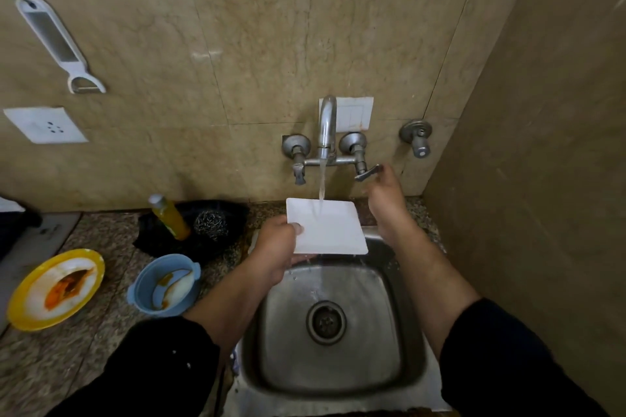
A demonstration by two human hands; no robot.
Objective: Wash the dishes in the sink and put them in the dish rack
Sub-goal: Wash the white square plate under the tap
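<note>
My left hand [277,244] grips the left edge of a square white plate [330,230], thumb on top, holding it over the steel sink [338,362]. Water streams from the tap [327,122] onto the plate's far side. My right hand [384,193] reaches up to the right tap lever [367,173], fingers on its end. A dirty yellow plate [20,308] and a blue bowl [149,305] with food remains sit on the counter to the left. No dish rack is in view.
An orange soap bottle [169,217] and a steel scrubber [210,225] lie on a black cloth behind the bowl. A peeler [54,41] hangs on the wall above a socket [44,125]. A side wall stands close on the right.
</note>
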